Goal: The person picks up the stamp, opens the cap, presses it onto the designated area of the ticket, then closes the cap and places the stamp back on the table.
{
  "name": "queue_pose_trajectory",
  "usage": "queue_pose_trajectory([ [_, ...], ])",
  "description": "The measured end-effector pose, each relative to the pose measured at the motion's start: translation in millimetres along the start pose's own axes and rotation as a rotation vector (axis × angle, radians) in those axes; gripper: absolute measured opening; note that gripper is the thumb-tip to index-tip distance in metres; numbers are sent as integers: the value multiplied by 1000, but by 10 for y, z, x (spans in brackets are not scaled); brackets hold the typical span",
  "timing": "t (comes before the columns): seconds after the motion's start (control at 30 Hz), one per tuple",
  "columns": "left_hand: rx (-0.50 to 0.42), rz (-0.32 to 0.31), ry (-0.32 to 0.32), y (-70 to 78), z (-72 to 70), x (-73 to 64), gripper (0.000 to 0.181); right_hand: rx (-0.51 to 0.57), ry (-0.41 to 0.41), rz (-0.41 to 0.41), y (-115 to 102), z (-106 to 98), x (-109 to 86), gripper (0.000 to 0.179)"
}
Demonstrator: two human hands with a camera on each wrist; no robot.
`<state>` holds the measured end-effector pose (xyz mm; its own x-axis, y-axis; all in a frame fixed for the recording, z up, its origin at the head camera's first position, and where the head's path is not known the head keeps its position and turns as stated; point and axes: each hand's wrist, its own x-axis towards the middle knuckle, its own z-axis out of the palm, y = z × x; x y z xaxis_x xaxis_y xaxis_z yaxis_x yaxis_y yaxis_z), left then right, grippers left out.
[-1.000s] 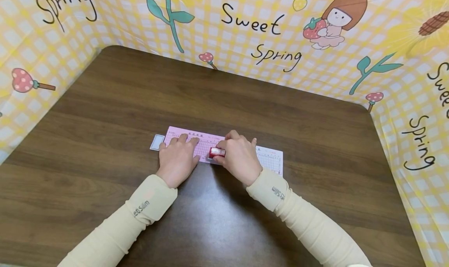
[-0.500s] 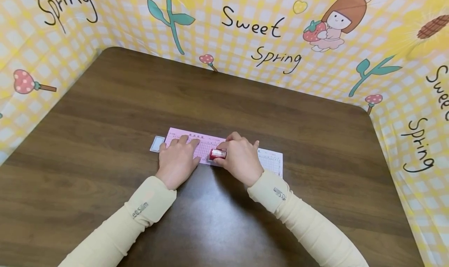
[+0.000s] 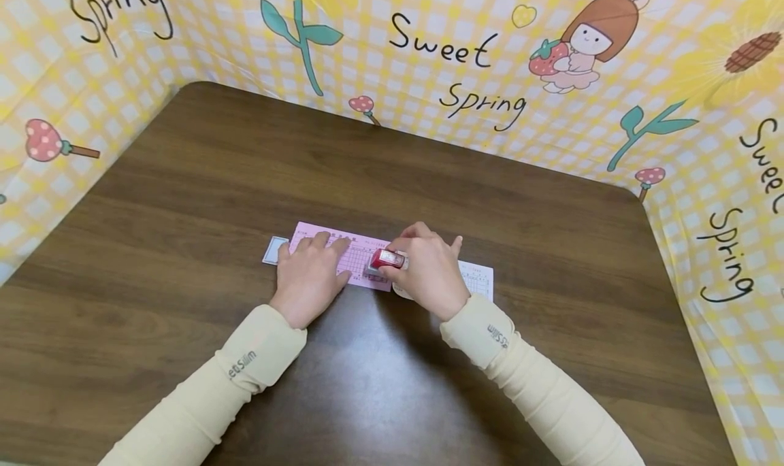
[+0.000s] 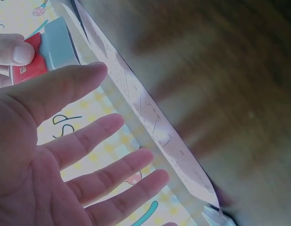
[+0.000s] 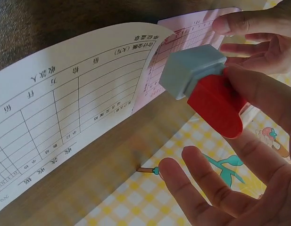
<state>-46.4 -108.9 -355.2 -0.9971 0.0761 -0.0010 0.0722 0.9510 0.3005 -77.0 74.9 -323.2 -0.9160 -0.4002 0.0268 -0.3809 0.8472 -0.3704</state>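
My right hand (image 3: pixel 433 270) pinches a red and grey self-inking stamp (image 3: pixel 387 259) between thumb and fingers, tilted over the right part of a pink receipt slip (image 3: pixel 367 238). In the right wrist view the grey base of the stamp (image 5: pixel 192 68) faces the paper, with a gap showing between them. Reddish print shows on the pink slip (image 5: pixel 176 40) close by. My left hand (image 3: pixel 306 275) rests on the slip's left part, fingers spread and fairly straight. A white receipt sheet (image 3: pixel 480 279) lies to the right, partly under my right hand, its near end curling up.
A small light card with a blue border (image 3: pixel 275 250) sticks out at the pink slip's left end. All this lies on a brown wooden table (image 3: pixel 380 167). A yellow checked cloth (image 3: pixel 429 71) with printed drawings stands around the table's far and side edges.
My right hand has raised the stamp off the pink slip, tilting it and shifting slightly right. The white sheet's curled end has come into sight. My left hand stays in place.
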Motion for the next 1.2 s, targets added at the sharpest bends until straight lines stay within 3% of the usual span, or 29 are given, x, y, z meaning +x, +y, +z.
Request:
queue_pose_trajectory([
  [0.67,8,21,40,-60,-65,-1,48,32,15,-9,16,-70,-87,26],
  [1.2,5,-3,14,-137,-148,-11,49,43,15,-4,74,-74,-116,23],
])
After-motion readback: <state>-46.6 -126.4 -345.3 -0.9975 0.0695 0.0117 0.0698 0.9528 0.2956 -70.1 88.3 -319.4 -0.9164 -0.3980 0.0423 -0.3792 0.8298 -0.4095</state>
